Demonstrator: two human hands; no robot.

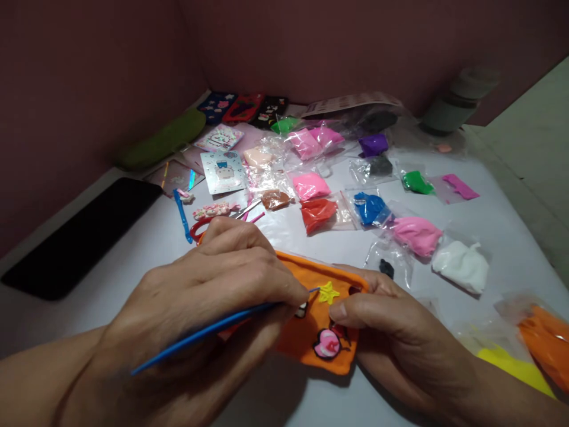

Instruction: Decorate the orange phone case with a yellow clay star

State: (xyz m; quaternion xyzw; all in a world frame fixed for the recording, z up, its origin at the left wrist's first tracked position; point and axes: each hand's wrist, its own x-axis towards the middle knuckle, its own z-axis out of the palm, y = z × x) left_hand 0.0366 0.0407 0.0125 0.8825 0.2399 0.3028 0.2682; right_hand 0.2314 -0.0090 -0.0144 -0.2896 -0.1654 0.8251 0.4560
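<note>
My left hand (pixel 222 284) pinches a thin blue clay modelling tool (pixel 200 336), its tip at the edge of a yellow clay star (pixel 329 292). The star lies on a flat orange clay-covered panel (pixel 322 317), which my right hand (pixel 391 320) grips by its right side, thumb on top just below the star. Below the star on the panel is a pink heart-like piece (pixel 328 343) with a dark outline. A small white and dark piece (pixel 302 309) shows beside my left fingertips. My left hand covers the panel's left part.
Several clay bags surround the work, including red (pixel 318 214), blue (pixel 371 207), white (pixel 462 265) and orange (pixel 544 341). Red-handled scissors (pixel 202 228) lie beyond my left hand. A black phone-like slab (pixel 84 237) is at left. A bottle (pixel 457 104) stands at the back right.
</note>
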